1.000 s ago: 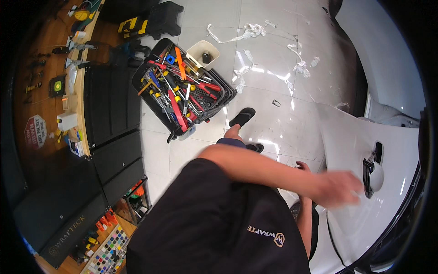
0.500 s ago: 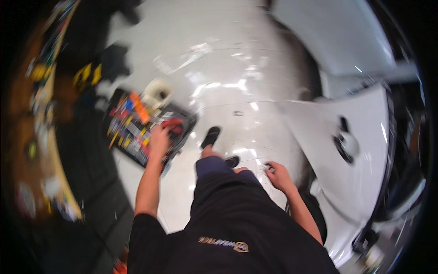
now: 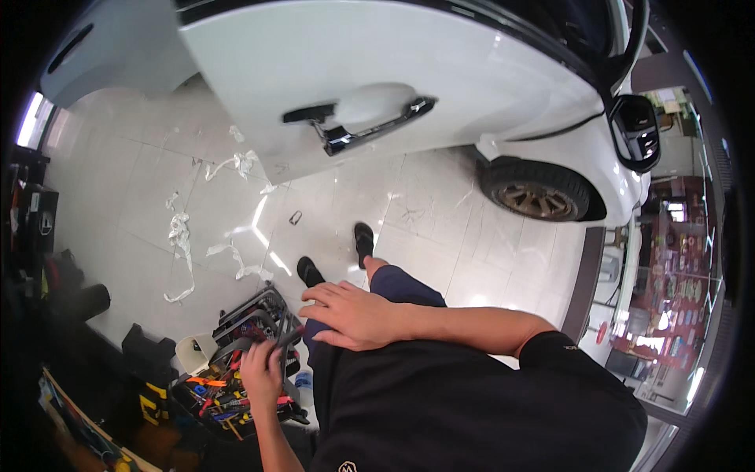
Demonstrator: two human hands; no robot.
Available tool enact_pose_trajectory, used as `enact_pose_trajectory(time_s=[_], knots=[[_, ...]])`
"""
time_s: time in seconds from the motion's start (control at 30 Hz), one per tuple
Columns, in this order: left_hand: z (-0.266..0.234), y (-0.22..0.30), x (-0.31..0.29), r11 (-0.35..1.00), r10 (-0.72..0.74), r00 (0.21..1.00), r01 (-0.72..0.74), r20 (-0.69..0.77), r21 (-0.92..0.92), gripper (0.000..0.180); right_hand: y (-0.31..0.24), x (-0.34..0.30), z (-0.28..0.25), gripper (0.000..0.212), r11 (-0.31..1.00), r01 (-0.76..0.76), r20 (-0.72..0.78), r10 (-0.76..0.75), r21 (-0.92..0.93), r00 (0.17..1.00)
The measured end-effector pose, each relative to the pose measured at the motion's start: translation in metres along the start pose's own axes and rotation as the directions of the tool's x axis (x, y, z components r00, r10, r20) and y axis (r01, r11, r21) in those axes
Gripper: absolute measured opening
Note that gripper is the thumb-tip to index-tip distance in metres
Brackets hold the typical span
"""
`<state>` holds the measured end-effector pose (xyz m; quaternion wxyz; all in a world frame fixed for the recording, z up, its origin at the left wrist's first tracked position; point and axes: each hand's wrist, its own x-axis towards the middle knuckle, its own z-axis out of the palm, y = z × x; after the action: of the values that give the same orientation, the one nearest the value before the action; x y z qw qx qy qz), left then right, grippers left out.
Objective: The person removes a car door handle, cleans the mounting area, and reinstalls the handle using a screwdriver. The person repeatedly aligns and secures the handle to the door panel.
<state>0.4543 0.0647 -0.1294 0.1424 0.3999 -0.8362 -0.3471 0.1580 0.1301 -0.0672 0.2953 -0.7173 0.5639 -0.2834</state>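
Note:
In front of my body, my left hand (image 3: pixel 262 370) is closed around a dark, long hand tool (image 3: pixel 288 337). Its exact kind is hard to make out. Below that hand is an open tool box (image 3: pixel 287 413), filled with screwdrivers and other tools with red, yellow and orange handles. My right hand (image 3: pixel 354 316) reaches across my waist toward the left one, fingers apart, with nothing visible in it. Ahead of me is a white car door (image 3: pixel 259 71), and its black door handle (image 3: pixel 377 135) hangs at an angle from the panel.
Crumpled strips of white film (image 3: pixel 179 236) lie on the pale tiled floor (image 3: pixel 440 228). A cream container (image 3: pixel 193 354) stands by the tool box. At the right are a car wheel (image 3: pixel 543 197) and side mirror (image 3: pixel 635 132). Black cases (image 3: pixel 148 350) stand at the left.
I have turned to the right, so the car door now lies ahead. My left hand has come up from the tool box with the dark tool. My right hand has moved across toward it.

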Motion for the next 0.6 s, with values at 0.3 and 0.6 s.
enact_pose_trajectory(time_s=[0.3, 0.6], knots=[[0.040, 0.243, 0.242, 0.823, 0.561, 0.825, -0.545, -0.070, 0.161, 0.042, 0.088, -0.082, -0.154, 0.037, 0.829, -0.514, -0.176, 0.552, 0.220, 0.815], [0.129, 0.280, 0.336, 0.916, 0.358, 0.908, -0.296, -0.218, 0.272, 0.049, 0.152, -0.107, -0.272, 0.014, 0.879, -0.450, -0.487, 0.466, 0.158, 0.739]])
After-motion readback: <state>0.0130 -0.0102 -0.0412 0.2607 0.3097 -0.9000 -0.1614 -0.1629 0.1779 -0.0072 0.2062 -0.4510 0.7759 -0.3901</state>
